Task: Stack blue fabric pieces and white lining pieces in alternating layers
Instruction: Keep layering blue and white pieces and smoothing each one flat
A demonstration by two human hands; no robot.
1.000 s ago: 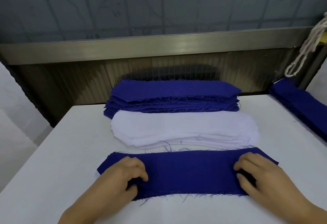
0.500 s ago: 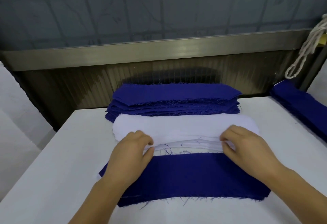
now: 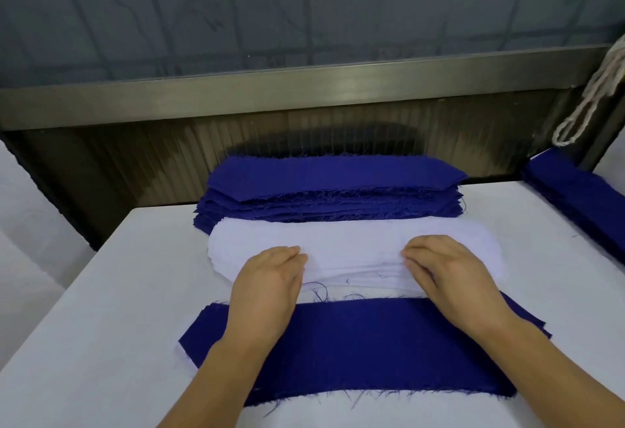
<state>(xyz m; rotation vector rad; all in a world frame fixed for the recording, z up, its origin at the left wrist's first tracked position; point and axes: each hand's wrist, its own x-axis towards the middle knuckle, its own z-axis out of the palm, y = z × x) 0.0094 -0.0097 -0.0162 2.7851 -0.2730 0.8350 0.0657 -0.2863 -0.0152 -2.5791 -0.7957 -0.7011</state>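
A blue fabric piece (image 3: 365, 346) lies flat at the near edge of the white table (image 3: 101, 326), with a sliver of white lining showing under its left end. Behind it sits a pile of white lining pieces (image 3: 338, 241), and behind that a thick pile of blue fabric pieces (image 3: 331, 191). My left hand (image 3: 270, 278) and my right hand (image 3: 443, 268) rest on the front edge of the white pile, fingers curled and pinching its top layer.
A second batch of blue pieces (image 3: 581, 197) lies at the table's right edge. A looped white cord (image 3: 588, 99) hangs at the upper right. A metal ledge and ribbed dark panel (image 3: 304, 103) stand behind the table.
Both hands left the ends of the near blue piece and moved forward onto the white lining pile, where their fingers now curl into its front edge.
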